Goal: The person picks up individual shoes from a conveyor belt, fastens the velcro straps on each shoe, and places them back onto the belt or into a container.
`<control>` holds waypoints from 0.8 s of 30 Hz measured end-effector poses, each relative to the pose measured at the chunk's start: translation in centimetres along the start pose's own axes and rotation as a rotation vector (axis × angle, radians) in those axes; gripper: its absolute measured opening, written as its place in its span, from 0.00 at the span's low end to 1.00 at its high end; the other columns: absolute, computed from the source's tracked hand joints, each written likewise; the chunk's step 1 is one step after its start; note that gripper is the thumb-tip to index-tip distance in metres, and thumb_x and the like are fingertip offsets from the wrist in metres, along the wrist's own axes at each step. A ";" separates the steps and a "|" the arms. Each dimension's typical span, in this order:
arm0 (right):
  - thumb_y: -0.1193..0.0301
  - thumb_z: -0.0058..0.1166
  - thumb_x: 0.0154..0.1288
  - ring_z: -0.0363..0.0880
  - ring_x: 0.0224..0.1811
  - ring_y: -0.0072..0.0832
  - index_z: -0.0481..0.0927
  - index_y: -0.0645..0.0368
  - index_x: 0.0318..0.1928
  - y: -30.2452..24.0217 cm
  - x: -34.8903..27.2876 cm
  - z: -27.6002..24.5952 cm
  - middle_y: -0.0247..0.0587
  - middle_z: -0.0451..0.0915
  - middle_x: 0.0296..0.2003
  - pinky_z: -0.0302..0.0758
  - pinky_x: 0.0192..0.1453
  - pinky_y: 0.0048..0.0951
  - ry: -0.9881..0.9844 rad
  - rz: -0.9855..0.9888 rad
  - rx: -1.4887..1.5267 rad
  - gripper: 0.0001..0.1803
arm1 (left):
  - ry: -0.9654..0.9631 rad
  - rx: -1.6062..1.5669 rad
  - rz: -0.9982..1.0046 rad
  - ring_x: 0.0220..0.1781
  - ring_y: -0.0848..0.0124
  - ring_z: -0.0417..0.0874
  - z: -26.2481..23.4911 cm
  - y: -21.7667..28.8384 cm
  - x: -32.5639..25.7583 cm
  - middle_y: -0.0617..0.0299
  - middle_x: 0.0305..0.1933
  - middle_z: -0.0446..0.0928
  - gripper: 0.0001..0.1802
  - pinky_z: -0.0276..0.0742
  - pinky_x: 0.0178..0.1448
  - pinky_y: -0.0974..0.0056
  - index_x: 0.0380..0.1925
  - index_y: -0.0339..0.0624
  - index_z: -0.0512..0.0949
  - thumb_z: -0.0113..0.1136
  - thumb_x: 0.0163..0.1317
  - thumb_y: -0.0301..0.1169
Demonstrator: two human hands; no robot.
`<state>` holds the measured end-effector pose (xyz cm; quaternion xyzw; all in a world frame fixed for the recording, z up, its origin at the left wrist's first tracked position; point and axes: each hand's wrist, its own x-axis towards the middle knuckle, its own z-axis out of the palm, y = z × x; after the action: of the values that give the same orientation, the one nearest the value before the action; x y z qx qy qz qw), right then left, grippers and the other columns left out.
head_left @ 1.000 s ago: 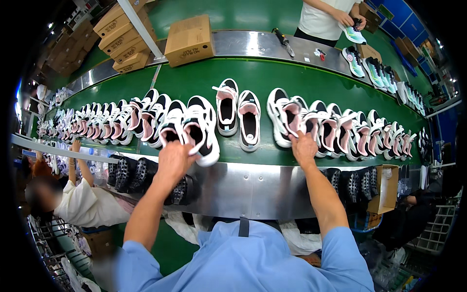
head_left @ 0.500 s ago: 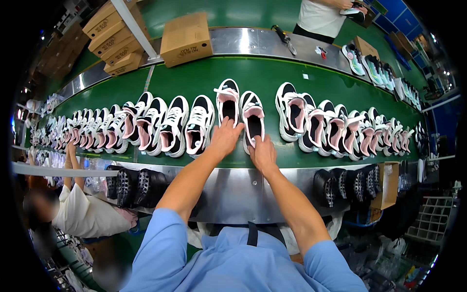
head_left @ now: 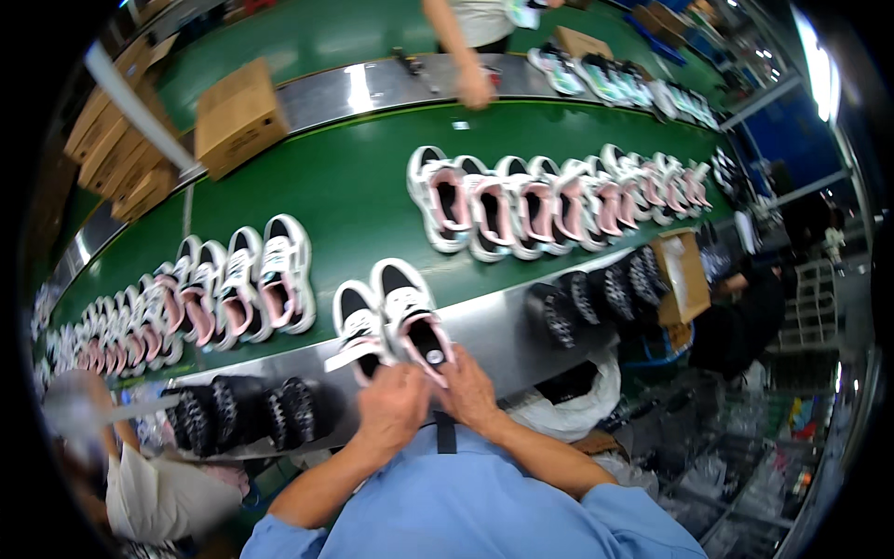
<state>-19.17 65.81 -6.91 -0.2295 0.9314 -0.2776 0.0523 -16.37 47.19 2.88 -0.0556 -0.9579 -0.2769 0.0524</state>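
Observation:
Two black-and-white sneakers with pink linings are side by side close to my body, over the metal edge, toes pointing away. My left hand (head_left: 393,408) is closed at the heel of the left sneaker (head_left: 358,314), whose back end is partly hidden by the fingers. A pale strap or tab sticks out to the left of that shoe. The right sneaker (head_left: 407,300) has its heel pinched by my right hand (head_left: 468,387); a round pale spot shows on its insole.
Rows of matching sneakers (head_left: 286,275) line the green belt (head_left: 358,177) at left and right. Black textured shoe-shaped pieces (head_left: 549,317) stand along the near metal ledge (head_left: 494,317). Across the belt are cardboard boxes (head_left: 237,116), turquoise-tinted sneakers and a co-worker's hand (head_left: 476,88).
Both sneakers have come off the belt toward my body, held at their heels. My view has turned to the right. Across the belt, the co-worker's arm now reaches down to the far ledge.

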 end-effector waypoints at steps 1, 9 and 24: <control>0.61 0.72 0.61 0.79 0.57 0.59 0.81 0.60 0.54 -0.9 0.0 -2.1 0.62 0.71 0.67 0.79 0.61 0.54 0.004 -0.032 0.055 0.25 | 0.196 0.045 -0.009 0.42 0.49 0.83 -0.7 0.3 1.4 0.51 0.37 0.80 0.17 0.80 0.44 0.47 0.43 0.41 0.83 0.75 0.53 0.28; 0.64 0.66 0.71 0.80 0.42 0.38 0.78 0.67 0.60 13.1 -1.0 -23.9 0.49 0.79 0.43 0.77 0.48 0.39 0.636 0.474 -0.119 0.25 | -0.118 0.057 -0.327 0.44 0.40 0.87 1.8 -6.6 8.8 0.39 0.39 0.86 0.30 0.80 0.52 0.43 0.60 0.33 0.78 0.74 0.58 0.31; 0.48 0.67 0.68 0.85 0.36 0.58 0.81 0.63 0.36 22.9 -0.8 -30.0 0.57 0.84 0.34 0.82 0.43 0.51 0.378 0.434 -0.469 0.26 | -0.172 -0.394 -0.377 0.36 0.64 0.85 5.0 -5.0 9.2 0.52 0.33 0.85 0.13 0.80 0.44 0.57 0.39 0.35 0.86 0.66 0.68 0.35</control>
<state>-34.31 97.91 5.86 0.0227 0.9899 -0.0764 -0.1173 -26.53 46.45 -2.75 0.0910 -0.8798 -0.4570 -0.0933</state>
